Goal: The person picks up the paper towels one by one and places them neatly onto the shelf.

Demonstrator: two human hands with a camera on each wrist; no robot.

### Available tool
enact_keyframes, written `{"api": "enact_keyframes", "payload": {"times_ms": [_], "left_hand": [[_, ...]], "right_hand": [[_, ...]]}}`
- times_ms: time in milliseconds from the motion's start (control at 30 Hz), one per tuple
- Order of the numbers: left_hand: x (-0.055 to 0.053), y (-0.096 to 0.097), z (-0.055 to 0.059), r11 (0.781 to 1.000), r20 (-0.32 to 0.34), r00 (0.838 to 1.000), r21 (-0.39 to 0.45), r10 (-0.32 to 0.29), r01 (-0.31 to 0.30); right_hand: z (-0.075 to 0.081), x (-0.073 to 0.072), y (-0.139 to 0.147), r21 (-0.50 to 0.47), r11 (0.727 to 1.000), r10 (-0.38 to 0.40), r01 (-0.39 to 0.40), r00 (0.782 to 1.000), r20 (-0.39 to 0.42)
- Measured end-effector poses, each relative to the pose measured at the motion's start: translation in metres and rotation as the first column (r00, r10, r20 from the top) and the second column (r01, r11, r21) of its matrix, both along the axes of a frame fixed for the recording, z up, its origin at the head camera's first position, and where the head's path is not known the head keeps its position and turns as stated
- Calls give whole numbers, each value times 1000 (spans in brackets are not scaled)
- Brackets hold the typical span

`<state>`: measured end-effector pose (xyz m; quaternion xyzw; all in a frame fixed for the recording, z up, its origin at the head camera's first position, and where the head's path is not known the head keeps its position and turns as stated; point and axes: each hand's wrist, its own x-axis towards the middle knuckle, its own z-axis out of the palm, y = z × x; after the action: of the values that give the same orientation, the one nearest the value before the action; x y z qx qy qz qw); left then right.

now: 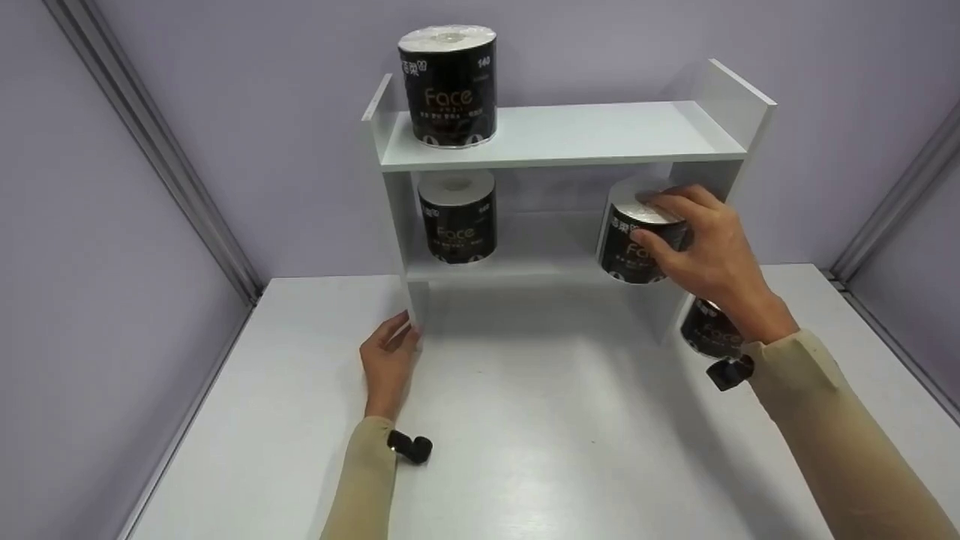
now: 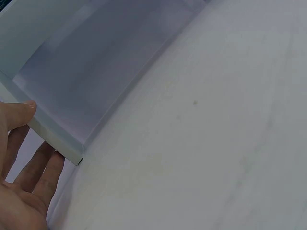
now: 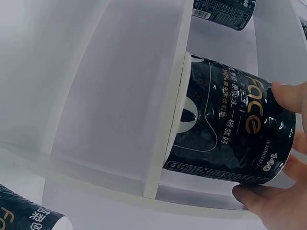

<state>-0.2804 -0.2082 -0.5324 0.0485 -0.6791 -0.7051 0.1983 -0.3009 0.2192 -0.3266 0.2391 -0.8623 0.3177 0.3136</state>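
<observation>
Right hand grips a roll between thumb and fingers, left hand the shelf

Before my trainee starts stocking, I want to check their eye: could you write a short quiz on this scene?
1. How many black-wrapped, cylindrical white paper rolls show in the head view?
2. Which part of the white, flat-panelled shelf unit does the person's bare left hand hold?
A) the upper board
B) the left side panel
C) the right side panel
3. Fill in: the roll in the bare right hand is nearer the ____ end of the lower board.

Key: 1. Four; 2. B; 3. right.
</observation>
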Motion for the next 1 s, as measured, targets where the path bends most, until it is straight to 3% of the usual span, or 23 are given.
{"api": "enact_keyframes", "payload": {"times_ms": [467, 1000], "left_hand": [[3, 0, -1, 1000, -13, 1000, -11, -22, 21], [2, 0, 3, 1000, 2, 1000, -10, 1, -1]], "right_hand": [[-2, 3, -1, 32, 999, 8, -6, 999, -44], [1, 12, -3, 32, 999, -11, 13, 997, -77]]}}
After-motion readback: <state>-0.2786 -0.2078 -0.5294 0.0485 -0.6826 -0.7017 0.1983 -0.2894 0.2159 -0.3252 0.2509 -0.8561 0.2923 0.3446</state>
